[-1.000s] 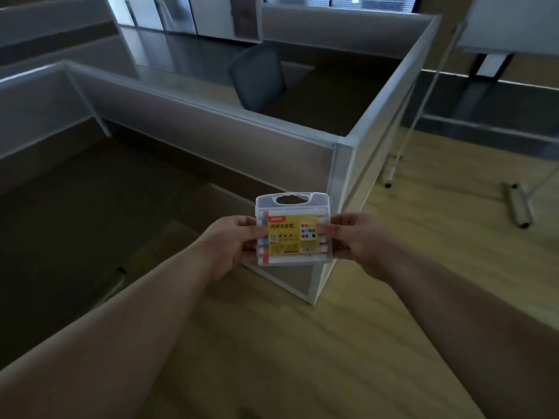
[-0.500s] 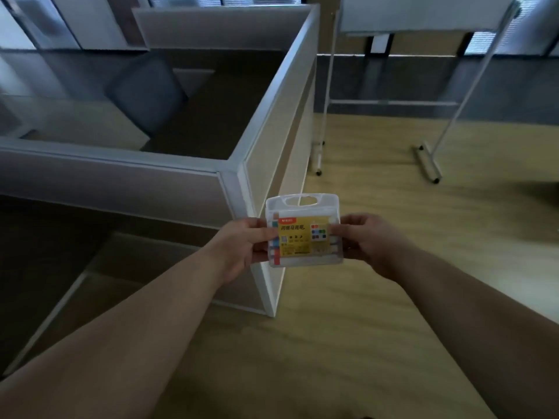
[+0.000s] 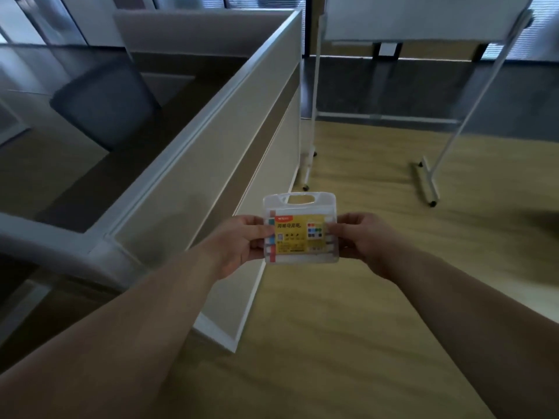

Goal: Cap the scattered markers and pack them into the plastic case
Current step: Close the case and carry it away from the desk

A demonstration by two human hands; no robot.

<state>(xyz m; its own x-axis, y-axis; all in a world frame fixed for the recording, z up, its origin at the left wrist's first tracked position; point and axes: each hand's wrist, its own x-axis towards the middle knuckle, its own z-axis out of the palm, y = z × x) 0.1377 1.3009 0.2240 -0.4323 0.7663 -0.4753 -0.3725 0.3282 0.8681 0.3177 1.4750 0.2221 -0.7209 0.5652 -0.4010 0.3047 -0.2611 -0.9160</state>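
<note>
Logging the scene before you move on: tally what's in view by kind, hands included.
hands: 2, left and right, both gripping the case
plastic case: 1, closed, markers inside too blurred to count
office chair: 1
whiteboard stand: 1
Total: 5

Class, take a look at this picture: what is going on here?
A person holds a clear plastic case out in front of them, the left hand gripping its left edge and the right hand gripping its right edge. The case looks closed, handle at the top, with a yellow label on its front and markers lying in rows inside. They stand on a wooden floor beside an office partition, with a whiteboard stand behind. No loose markers are in view.
</note>
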